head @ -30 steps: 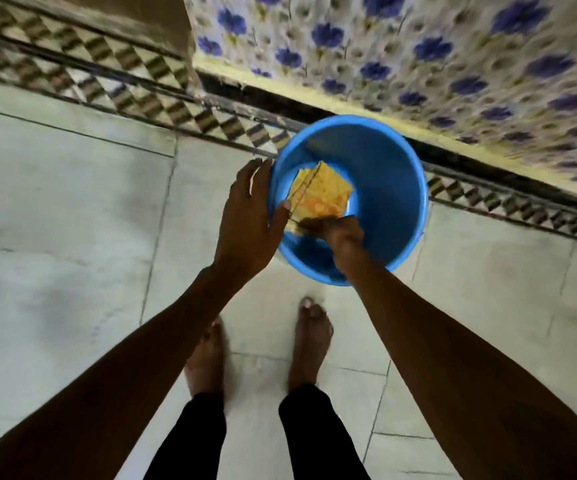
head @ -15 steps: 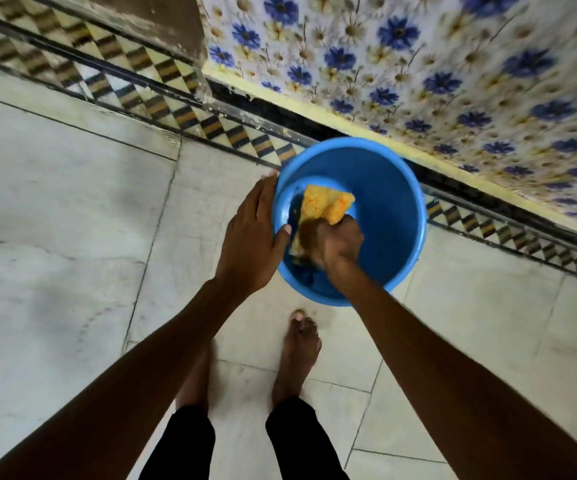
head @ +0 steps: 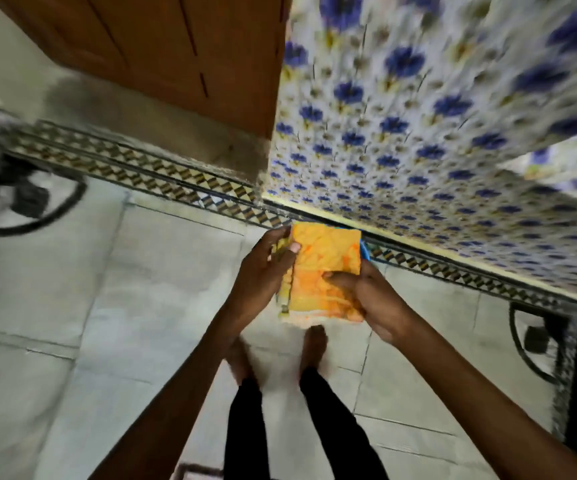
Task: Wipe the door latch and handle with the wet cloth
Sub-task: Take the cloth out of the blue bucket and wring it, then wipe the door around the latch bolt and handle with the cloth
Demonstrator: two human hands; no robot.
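A folded yellow-orange cloth (head: 325, 275) is held up in front of me by both hands. My left hand (head: 263, 271) grips its left edge with the thumb on top. Along the right and lower side, my right hand (head: 370, 299) holds it with the thumb pressed on its face. Only a sliver of the blue bucket (head: 366, 251) shows behind the cloth's right corner. The brown wooden door (head: 176, 57) stands at the upper left. No latch or handle is in view.
A wall of blue-flower tiles (head: 436, 133) fills the upper right. A patterned border strip (head: 141, 171) runs along the floor. Dark fan-like stands sit at the far left (head: 10, 202) and far right (head: 554, 344). My bare feet stand on pale floor tiles (head: 72, 306).
The cloth has come up out of the blue bucket and both hands now hold it. The view has tilted upward, bringing the wooden door into sight; the bucket is almost hidden.
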